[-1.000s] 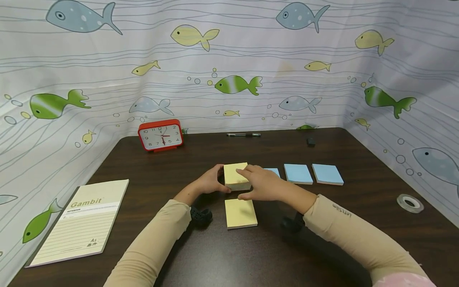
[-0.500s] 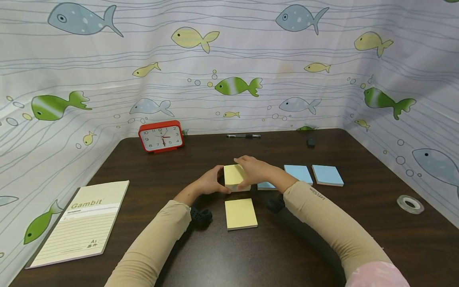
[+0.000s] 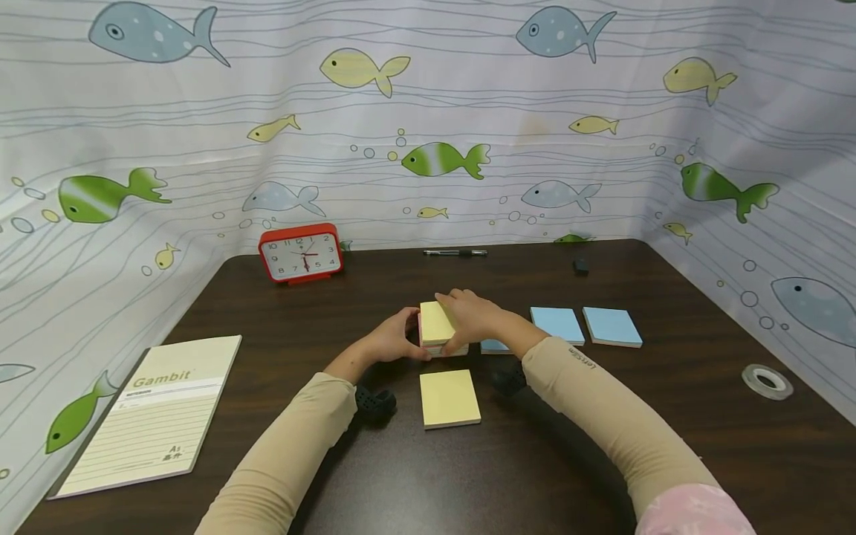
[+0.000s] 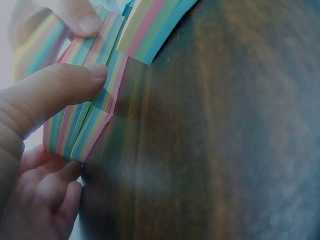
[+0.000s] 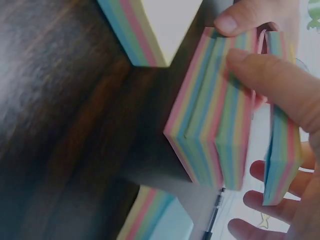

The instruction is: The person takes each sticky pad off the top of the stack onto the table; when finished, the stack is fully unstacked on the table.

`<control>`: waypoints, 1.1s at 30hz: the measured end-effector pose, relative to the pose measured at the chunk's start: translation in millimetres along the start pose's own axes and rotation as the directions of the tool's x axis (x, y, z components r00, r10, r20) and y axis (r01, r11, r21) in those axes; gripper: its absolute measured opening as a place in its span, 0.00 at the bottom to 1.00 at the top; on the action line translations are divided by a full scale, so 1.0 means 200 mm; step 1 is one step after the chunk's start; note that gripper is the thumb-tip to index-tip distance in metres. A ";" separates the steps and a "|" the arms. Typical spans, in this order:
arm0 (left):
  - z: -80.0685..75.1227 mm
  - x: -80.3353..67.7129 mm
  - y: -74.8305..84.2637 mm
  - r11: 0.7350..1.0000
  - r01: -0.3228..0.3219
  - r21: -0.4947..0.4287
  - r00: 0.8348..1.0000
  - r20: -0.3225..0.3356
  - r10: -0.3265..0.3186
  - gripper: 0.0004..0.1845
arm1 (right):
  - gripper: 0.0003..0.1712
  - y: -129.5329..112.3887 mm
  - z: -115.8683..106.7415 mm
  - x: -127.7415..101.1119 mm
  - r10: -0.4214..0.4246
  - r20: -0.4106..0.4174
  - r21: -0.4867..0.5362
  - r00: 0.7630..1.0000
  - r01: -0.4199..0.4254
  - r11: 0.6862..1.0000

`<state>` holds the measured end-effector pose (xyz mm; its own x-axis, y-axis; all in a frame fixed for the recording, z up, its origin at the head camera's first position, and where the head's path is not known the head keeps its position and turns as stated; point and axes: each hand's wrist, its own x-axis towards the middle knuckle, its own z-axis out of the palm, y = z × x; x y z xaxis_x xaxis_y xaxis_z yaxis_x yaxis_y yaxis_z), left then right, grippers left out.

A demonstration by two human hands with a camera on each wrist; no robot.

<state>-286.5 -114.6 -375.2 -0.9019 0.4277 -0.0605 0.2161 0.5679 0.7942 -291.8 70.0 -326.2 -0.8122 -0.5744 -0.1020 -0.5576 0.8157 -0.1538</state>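
A stack of sticky note pads (image 5: 207, 120) with rainbow-striped sides stands mid-table. My left hand (image 3: 388, 338) holds it from the left, thumb on the near side and fingers around the far side. On the stack's right, my right hand (image 3: 476, 318) grips the yellow-faced top sticky note pad (image 3: 436, 322) between thumb and fingers. In the right wrist view a narrow gap parts that pad from the ones below. Another yellow sticky note pad (image 3: 449, 399) lies flat in front of the stack. My right hand hides part of the stack's top.
Blue sticky note pads (image 3: 557, 325) lie in a row on the right, one partly behind my right wrist. A notebook (image 3: 150, 412) lies left, a red clock (image 3: 301, 254) and a pen (image 3: 455, 253) at the back. A tape roll (image 3: 767, 381) and a small black object (image 3: 580, 266) are right.
My right hand has moved left from beside the stack and closed on the top pad. That pad has lifted and shifted slightly. My left hand has stayed in place.
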 end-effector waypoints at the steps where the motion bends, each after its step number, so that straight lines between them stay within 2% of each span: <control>1: 0.00 0.00 0.00 1.000 0.001 0.006 1.000 -0.003 -0.001 0.47 | 0.60 0.00 -0.01 -0.01 -0.005 -0.014 0.000 1.000 0.005 1.000; 5: 0.00 0.00 0.00 1.000 -0.003 0.021 1.000 -0.014 0.004 0.46 | 0.59 0.02 -0.02 -0.06 -0.022 -0.044 0.002 0.999 0.022 1.000; 14: 0.00 0.00 0.01 1.000 0.013 0.019 1.000 -0.013 -0.012 0.46 | 0.58 0.03 -0.02 -0.20 -0.006 0.002 -0.004 1.000 0.006 1.000; 21: 0.01 -0.01 0.01 0.999 0.035 0.031 0.999 -0.017 -0.034 0.46 | 0.57 0.05 0.00 -0.34 -0.054 -0.015 -0.023 0.998 0.054 0.998; 33: 0.00 -0.02 0.01 1.000 0.018 0.018 1.000 -0.006 -0.018 0.46 | 0.55 0.15 0.04 -0.51 -0.058 0.011 -0.001 0.998 0.058 0.998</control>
<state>-282.2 -114.1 -373.5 -0.9078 0.4134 -0.0712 0.2067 0.5884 0.7817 -224.2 152.0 -328.5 -0.7767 -0.6213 -0.1035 -0.6039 0.7812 -0.1583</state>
